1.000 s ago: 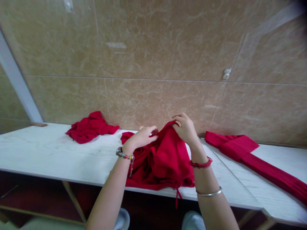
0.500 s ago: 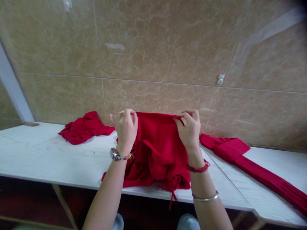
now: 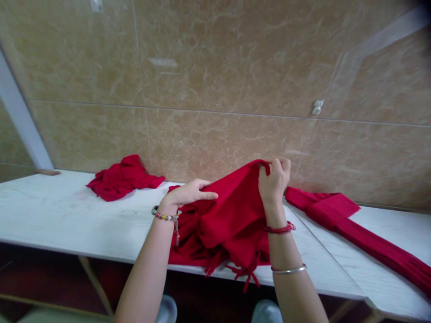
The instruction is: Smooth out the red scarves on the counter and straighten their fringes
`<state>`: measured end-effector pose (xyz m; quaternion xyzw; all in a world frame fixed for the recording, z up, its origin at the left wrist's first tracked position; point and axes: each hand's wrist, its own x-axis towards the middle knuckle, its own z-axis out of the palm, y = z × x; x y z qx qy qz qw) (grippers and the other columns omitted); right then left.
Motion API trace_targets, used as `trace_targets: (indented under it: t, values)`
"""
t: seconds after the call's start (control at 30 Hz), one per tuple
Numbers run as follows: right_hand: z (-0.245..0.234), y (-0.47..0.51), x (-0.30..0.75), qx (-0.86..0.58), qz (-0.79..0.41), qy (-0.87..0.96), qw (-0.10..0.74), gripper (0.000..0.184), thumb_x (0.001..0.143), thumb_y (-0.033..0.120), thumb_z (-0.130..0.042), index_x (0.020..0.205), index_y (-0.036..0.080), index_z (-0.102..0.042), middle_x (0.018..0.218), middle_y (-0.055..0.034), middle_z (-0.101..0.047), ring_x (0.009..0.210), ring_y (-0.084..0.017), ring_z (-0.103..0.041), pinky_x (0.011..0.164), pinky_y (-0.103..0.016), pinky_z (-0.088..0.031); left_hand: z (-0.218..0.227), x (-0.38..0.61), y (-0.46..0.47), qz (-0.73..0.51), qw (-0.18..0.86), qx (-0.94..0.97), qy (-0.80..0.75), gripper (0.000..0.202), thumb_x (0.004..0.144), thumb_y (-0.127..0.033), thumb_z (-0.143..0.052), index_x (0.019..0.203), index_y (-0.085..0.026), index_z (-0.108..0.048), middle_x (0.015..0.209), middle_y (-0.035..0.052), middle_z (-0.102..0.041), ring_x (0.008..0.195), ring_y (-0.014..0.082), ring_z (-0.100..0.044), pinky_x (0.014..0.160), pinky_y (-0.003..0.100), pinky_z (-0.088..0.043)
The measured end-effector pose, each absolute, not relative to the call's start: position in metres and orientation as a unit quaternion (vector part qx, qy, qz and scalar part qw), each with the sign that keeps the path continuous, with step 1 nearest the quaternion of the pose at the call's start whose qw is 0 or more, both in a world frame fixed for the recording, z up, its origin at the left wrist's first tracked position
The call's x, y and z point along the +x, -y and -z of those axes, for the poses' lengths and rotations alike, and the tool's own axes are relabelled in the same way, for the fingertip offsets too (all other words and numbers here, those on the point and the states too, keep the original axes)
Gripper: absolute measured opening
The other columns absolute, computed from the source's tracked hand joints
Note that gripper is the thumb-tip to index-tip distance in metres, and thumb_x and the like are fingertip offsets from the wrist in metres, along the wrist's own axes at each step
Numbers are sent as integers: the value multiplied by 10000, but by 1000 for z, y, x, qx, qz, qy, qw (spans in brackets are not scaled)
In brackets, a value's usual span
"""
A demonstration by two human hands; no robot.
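Note:
A red fringed scarf [image 3: 232,211] lies bunched on the white tabletop in front of me, its tassels hanging over the front edge. My right hand [image 3: 274,181] is closed on the scarf's upper right edge and lifts it, so the cloth slopes down to the left. At the raised cloth's left side is my left hand [image 3: 190,194], with thumb and fingers apart; part of its fingers is hidden behind the fabric. A watch and a beaded bracelet are on the left wrist, a red cord and a silver bangle on the right arm.
A crumpled red cloth [image 3: 123,177] lies to the left on the white table [image 3: 67,220]. On the right a folded red scarf [image 3: 360,237] stretches toward the corner. Behind the table rises a tan marbled wall [image 3: 218,67] with a small white figure [image 3: 317,106] on it.
My left hand has let go of the scarf's upper edge and moved down and slightly right, fingers spreading. The cloth's left side has dropped; my right hand still holds its corner up.

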<state>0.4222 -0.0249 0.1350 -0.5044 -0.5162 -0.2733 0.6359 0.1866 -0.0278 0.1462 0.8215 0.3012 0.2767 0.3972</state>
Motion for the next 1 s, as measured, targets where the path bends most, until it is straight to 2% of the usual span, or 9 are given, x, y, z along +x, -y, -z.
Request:
trace_targets:
  t: [0.17, 0.27, 0.43, 0.57, 0.67, 0.73, 0.8, 0.9, 1.0]
  values:
    - [-139, 31, 433, -497, 309, 458, 669, 50, 735, 181, -463, 760, 207, -497, 888, -66, -459, 856, -210, -483, 770, -391, -417, -147, 186, 29, -267, 379, 838, -289, 239, 738, -365, -580, 835, -154, -632, 825, 10, -651, 825, 163, -565, 717, 253, -430]
    - [-134, 32, 453, -516, 314, 419, 678, 69, 717, 158, -467, 761, 204, -494, 875, -64, -463, 853, -215, -484, 774, -399, -418, -147, 181, 25, -266, 344, 845, -311, 265, 761, -393, -544, 801, -147, -633, 758, 1, -632, 751, 149, -550, 664, 234, -414]
    - [-133, 40, 483, -552, 329, 347, 684, 79, 716, 142, -482, 755, 200, -518, 894, -95, -496, 884, -228, -491, 804, -395, -410, -151, 175, 22, -409, 242, 806, -352, 346, 775, -459, -493, 632, -150, -553, 607, -30, -523, 608, 113, -475, 587, 216, -368]
    - [-127, 34, 475, -630, 225, 516, 535, 92, 701, 172, -569, 793, 175, -577, 916, -98, -531, 944, -269, -513, 819, -502, -407, -151, 181, 18, -451, 140, 784, -402, 347, 791, -448, -457, 624, -155, -539, 593, -24, -516, 596, 117, -464, 581, 221, -358]
    - [-121, 25, 447, -544, 103, 720, 417, 261, 692, 209, -630, 950, 193, -597, 1037, -102, -543, 1039, -254, -506, 879, -490, -403, -149, 189, 18, -396, 122, 825, -385, 319, 800, -422, -450, 665, -160, -573, 644, -12, -572, 634, 131, -500, 620, 230, -377]
    - [-121, 22, 424, -445, 56, 803, 392, 381, 712, 255, -637, 1084, 215, -561, 1158, -105, -508, 1118, -225, -473, 931, -434, -392, -148, 195, 20, -367, 132, 853, -346, 298, 803, -409, -459, 696, -168, -598, 712, -1, -614, 688, 142, -528, 673, 239, -393]
    - [-123, 22, 403, -379, 25, 844, 378, 396, 731, 264, -626, 1119, 227, -551, 1200, -97, -493, 1162, -206, -445, 958, -399, -382, -148, 199, 23, -353, 141, 871, -310, 281, 804, -402, -474, 714, -176, -616, 747, 2, -629, 728, 150, -542, 715, 247, -399]
    - [-127, 24, 385, -324, -16, 874, 361, 300, 741, 215, -611, 1040, 226, -597, 1173, -77, -520, 1154, -187, -455, 954, -366, -391, -150, 199, 25, -337, 151, 886, -281, 261, 801, -387, -493, 719, -179, -628, 756, 3, -627, 747, 153, -546, 733, 254, -400]
    - [-128, 25, 382, -318, -41, 873, 369, 151, 772, 201, -563, 908, 206, -629, 1084, -61, -561, 1035, -165, -529, 909, -344, -414, -150, 193, 25, -332, 157, 884, -288, 235, 789, -383, -519, 758, -180, -634, 782, 4, -624, 744, 149, -540, 725, 249, -397]
